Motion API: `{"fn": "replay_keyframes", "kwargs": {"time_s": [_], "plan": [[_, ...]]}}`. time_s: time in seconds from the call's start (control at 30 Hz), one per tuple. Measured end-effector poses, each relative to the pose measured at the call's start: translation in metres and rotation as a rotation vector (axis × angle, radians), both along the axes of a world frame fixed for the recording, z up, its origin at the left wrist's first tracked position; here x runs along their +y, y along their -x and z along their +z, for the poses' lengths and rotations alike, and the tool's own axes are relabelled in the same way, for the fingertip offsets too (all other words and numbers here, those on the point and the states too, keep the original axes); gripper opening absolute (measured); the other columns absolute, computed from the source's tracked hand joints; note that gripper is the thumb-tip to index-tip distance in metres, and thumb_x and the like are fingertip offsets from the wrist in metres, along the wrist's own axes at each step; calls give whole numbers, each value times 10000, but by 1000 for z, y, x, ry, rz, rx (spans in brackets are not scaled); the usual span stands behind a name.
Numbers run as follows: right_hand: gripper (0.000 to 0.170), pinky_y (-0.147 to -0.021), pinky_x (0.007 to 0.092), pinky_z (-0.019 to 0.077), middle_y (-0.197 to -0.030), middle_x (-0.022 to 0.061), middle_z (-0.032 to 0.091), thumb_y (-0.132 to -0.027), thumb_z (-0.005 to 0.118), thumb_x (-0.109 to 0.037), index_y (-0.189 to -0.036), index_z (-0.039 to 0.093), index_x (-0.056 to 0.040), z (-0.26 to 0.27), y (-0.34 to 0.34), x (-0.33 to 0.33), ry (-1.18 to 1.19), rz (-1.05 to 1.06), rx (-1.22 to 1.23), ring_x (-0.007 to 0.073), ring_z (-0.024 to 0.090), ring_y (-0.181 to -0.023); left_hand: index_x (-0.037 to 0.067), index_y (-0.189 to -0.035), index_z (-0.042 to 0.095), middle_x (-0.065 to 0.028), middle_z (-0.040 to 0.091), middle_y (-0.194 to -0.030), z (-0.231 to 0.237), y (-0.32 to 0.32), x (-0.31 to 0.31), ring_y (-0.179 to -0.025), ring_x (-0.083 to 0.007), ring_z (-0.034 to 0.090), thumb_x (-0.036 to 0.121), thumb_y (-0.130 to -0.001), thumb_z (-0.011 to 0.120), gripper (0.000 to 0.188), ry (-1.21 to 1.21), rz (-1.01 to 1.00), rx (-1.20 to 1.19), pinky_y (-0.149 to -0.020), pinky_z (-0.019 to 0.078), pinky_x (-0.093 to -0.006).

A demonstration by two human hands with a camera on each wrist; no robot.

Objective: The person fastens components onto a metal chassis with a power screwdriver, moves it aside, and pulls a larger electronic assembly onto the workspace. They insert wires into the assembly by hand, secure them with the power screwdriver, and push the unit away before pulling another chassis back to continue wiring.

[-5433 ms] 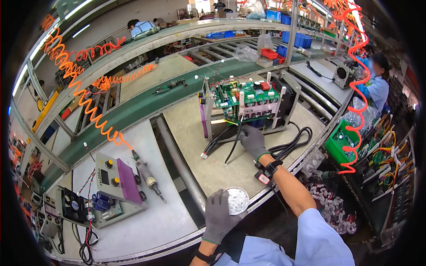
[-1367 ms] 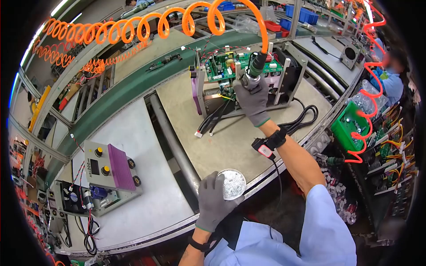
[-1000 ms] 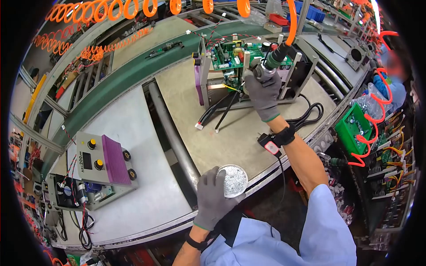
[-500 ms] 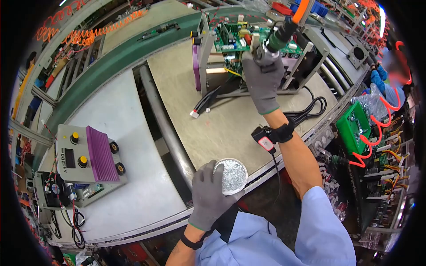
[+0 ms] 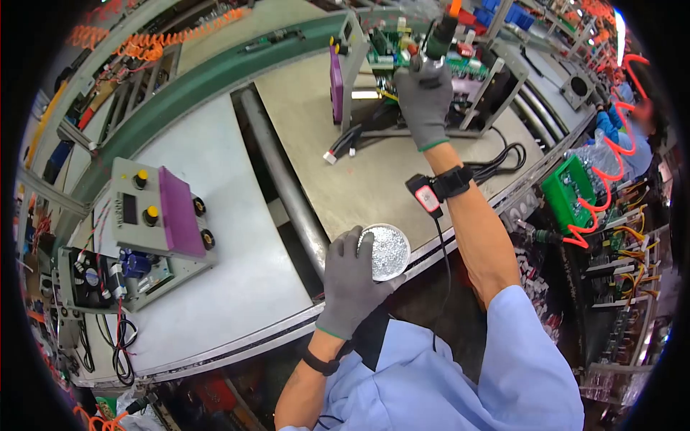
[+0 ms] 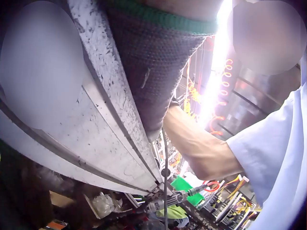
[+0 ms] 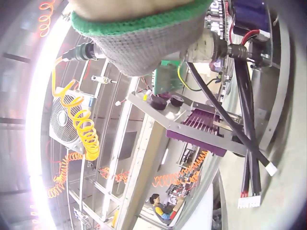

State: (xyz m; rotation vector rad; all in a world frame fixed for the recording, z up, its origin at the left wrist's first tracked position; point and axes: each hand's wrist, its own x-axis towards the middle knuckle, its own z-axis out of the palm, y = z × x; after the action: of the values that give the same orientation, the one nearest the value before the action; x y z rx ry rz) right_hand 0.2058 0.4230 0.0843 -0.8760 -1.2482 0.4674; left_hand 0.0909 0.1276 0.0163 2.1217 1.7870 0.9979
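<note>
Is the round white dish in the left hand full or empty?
Not empty: small silvery pieces spread across the dish; depth unclear.

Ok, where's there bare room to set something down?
Two patches: the white board between the purple-sided unit and the roller, and the tan board between the roller and black cable. It's crowded at the open chassis, where the right hand holds a driver.

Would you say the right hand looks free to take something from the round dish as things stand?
Probably not: the right hand grips a power tool and would likely need freeing first, though the dish in the left hand looks uncovered.
</note>
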Motion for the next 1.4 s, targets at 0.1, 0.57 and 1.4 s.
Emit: {"fn": "replay_keyframes", "kwargs": {"time_s": [0.1,0.57,1.4], "plan": [[329,-708,257,503,-924,-13,548,-760,775,-3,-1021,576,-35,3,1,-7,-142,107,166,91,596,-779,-12,-1265,585,-233,581,-1304,-2,1,-2,-1170,-422,547,424,-614,923,853,-27,-7,-23,-1005,476,-524],[325,-554,254,505,-897,-5,659,-822,746,52,-1103,642,-75,15,-109,4,-204,-70,71,79,617,-669,-3,-1250,598,-237,584,-1300,4,-1,0,-1182,-441,539,426,-604,927,842,-2,7,-11,-1014,459,-542],[244,-730,251,499,-880,-12,647,-797,769,-35,-993,626,-67,2,-125,21,-28,-79,175,85,614,-780,-19,-1237,585,-229,567,-1292,3,-3,5,-1159,-432,538,489,-639,895,844,6,7,61,-993,464,-534]]}}
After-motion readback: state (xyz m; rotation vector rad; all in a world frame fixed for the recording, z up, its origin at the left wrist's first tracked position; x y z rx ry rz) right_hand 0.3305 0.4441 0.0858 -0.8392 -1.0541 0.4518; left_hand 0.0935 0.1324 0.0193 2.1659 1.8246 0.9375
